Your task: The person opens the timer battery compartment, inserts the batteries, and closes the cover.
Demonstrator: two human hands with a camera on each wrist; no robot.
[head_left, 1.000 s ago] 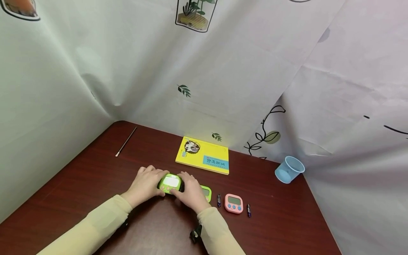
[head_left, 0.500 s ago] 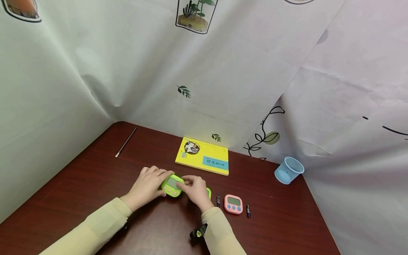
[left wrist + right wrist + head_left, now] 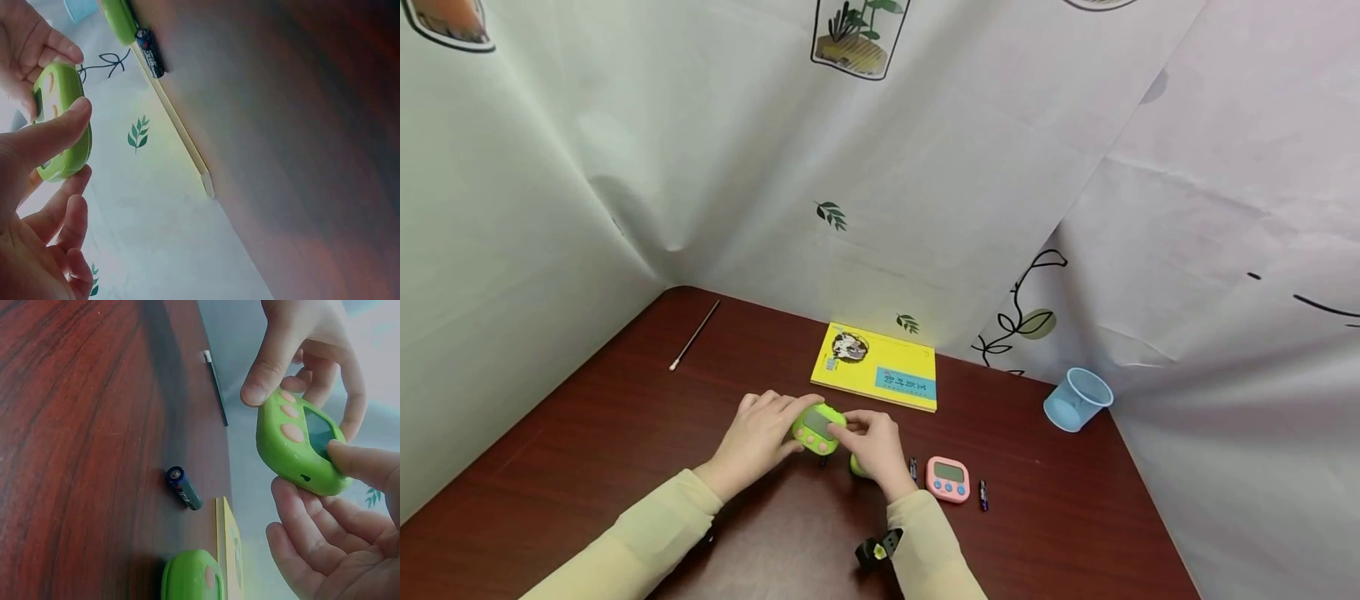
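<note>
Both hands hold a lime-green digital timer (image 3: 818,431) with a grey screen and pink buttons, raised above the table and tilted. My left hand (image 3: 758,440) grips its left side between thumb and fingers. With the thumb on the screen's edge and fingers behind, my right hand (image 3: 878,448) pinches the other side. The timer's back is hidden in the head view. A small dark battery (image 3: 184,487) lies on the table below, clear in the right wrist view. Beside it is a second green timer (image 3: 187,578), mostly covered by my right hand in the head view.
Right of my hands lie a battery (image 3: 913,469), a pink timer (image 3: 948,479) and another battery (image 3: 983,495). A yellow book (image 3: 875,367) lies behind, against the curtain. A blue cup (image 3: 1077,400) stands far right; a long swab (image 3: 694,336) lies back left.
The held green timer has moved right and tilted, and the glare on its screen is gone. My right hand has shifted right, now covering more of the second green timer.
</note>
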